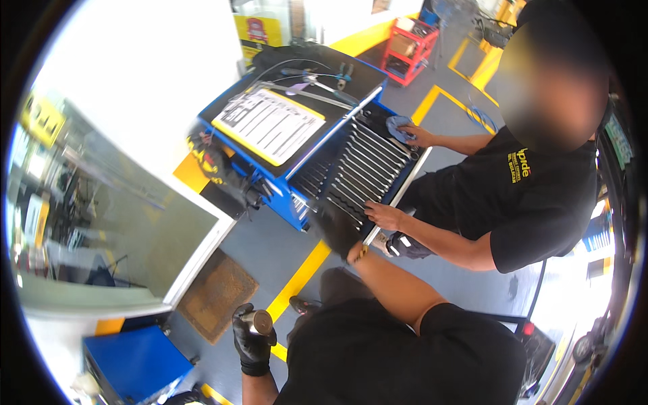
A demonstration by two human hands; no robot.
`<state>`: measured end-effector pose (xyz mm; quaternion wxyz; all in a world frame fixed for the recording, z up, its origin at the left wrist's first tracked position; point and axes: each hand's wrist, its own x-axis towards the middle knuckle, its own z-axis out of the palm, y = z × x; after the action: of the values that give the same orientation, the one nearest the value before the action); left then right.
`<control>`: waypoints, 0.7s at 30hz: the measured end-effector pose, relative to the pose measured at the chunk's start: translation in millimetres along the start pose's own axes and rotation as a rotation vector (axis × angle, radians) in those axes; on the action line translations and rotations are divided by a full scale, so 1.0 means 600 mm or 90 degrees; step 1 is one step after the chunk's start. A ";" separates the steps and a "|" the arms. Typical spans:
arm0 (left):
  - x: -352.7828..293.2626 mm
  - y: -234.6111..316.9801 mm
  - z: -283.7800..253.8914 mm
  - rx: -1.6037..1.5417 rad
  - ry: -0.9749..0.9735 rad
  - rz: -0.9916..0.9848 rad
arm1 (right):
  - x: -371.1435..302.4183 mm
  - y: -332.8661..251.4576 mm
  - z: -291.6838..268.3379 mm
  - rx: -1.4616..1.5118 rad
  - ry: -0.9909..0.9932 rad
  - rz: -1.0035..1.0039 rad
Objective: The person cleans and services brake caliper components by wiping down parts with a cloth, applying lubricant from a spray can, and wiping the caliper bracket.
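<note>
1 can (pixel 259 323) in curled l hand (pixel 252 345), well off drawer (pixel 405 187); blurred r hand (pixel 337 231) at its edge, grip unclear.

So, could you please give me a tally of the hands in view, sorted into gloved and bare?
Gloved hands: 2 (the person's left hand, holding a cylindrical object, and right hand, blurred, by the wrench drawer)
Bare hands: 2 (the co-worker's hand on a blue cloth, and their other hand at the drawer)
Total: 4
</note>
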<state>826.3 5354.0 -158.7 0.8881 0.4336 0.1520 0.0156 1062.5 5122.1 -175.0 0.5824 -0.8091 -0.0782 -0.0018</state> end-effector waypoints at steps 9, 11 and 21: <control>0.224 0.005 0.060 0.230 0.135 -0.095 | 0.427 0.373 -0.253 -0.622 0.379 0.203; 0.256 0.000 0.080 0.233 0.187 -0.108 | 0.481 0.387 -0.283 -0.624 0.293 0.284; 0.376 0.023 0.131 0.254 0.164 -0.112 | 0.592 0.484 -0.323 -0.593 0.176 0.381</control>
<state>1064.9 5338.2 -160.6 0.7564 0.5795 0.3013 -0.0365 1467.6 4893.6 -353.1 0.1440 -0.9596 0.2406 0.0235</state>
